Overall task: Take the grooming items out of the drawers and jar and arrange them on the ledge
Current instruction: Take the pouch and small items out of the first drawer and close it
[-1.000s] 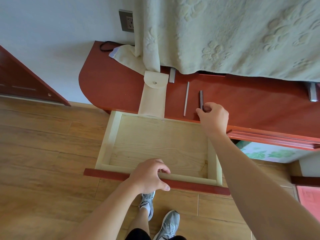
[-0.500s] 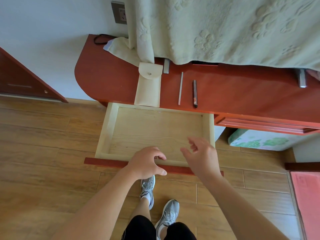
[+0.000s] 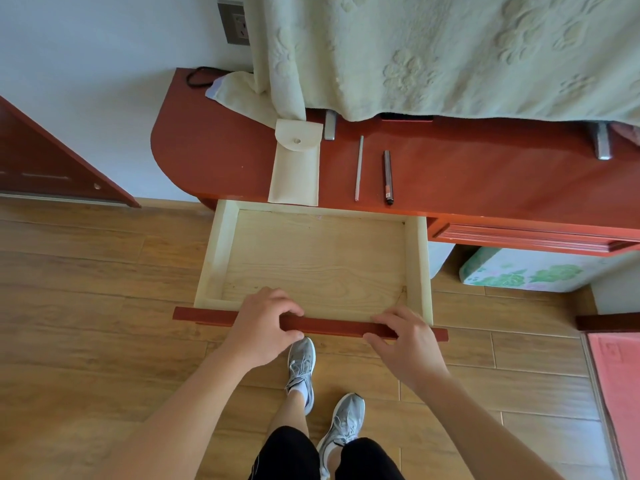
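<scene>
A pale wooden drawer (image 3: 313, 261) stands pulled out from under the red-brown ledge (image 3: 485, 174), and nothing lies inside it. My left hand (image 3: 263, 323) grips the drawer's red front rail (image 3: 332, 325), fingers curled over its top. My right hand (image 3: 405, 337) rests on the same rail further right, fingers over its edge. On the ledge lie a cream snap pouch (image 3: 295, 168), a thin silver stick (image 3: 359, 168) and a dark pencil-like stick (image 3: 388, 176), side by side.
A pale green blanket (image 3: 450, 53) hangs over the ledge's back. Two metal brackets (image 3: 329, 124) (image 3: 602, 144) poke out beneath it. A black cord (image 3: 197, 76) and wall socket (image 3: 234, 22) sit at the back left. A floral box (image 3: 519, 275) stands under the ledge at right. My feet (image 3: 322, 386) are below the drawer.
My right hand let go of the dark stick on the ledge, drew back over the drawer and came down on the front rail. My left hand stayed on the rail.
</scene>
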### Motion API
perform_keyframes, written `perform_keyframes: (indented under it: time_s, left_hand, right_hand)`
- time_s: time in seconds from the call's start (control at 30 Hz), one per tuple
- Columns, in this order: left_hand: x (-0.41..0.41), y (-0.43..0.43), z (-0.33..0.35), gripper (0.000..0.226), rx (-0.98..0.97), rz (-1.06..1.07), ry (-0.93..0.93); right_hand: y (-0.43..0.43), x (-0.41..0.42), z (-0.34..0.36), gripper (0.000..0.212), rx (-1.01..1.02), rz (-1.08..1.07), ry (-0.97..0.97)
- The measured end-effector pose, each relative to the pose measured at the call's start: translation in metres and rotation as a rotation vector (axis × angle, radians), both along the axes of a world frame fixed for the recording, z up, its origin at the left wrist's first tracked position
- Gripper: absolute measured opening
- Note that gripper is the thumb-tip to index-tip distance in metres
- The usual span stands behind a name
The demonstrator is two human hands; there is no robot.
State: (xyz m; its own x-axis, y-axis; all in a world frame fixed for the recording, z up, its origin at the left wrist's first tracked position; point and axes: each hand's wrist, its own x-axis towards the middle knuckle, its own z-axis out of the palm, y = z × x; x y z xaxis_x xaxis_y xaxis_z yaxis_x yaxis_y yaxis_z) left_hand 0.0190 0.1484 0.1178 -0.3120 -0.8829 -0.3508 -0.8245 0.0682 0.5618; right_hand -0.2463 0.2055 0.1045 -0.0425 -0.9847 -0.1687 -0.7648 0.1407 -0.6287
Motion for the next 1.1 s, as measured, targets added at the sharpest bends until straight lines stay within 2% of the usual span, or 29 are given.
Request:
perform_keyframes:
  time_s: [0.2,0.53,0.6,0.7,0.83,0.93,1.1]
  left_hand:
    - [0.031,0.004,0.002,0.032,0.022,0.128,0.047]
    - [0.027,-0.013,-0.003,0.032,0.015,0.152,0.06]
    - [0.026,-0.019,0.0,0.048,-0.025,0.175,0.075]
    - [0.023,-0.027,0.003,0.093,-0.164,0.191,0.005]
    - [0.022,-0.045,0.004,0.141,-0.165,0.18,-0.113]
    - [0.022,-0.061,0.005,0.152,-0.15,0.145,-0.172]
    - [0.02,-0.083,0.006,0.155,-0.139,0.144,-0.191]
  right_hand:
    - [0.001,0.002,0.002,0.03,0.004,0.024,0.02]
    - [-0.019,-0.001,0.004,0.032,0.006,0.005,0.061]
    - [-0.025,-0.001,0.005,0.046,-0.026,-0.021,0.092]
    - [-0.036,-0.002,0.011,0.076,-0.008,-0.035,0.153]
    - [-0.057,-0.007,0.017,0.11,0.049,-0.003,0.215]
    - [-0.071,-0.011,0.02,0.126,0.095,0.017,0.274]
    - [-0.095,-0.014,0.023,0.136,0.129,0.022,0.312]
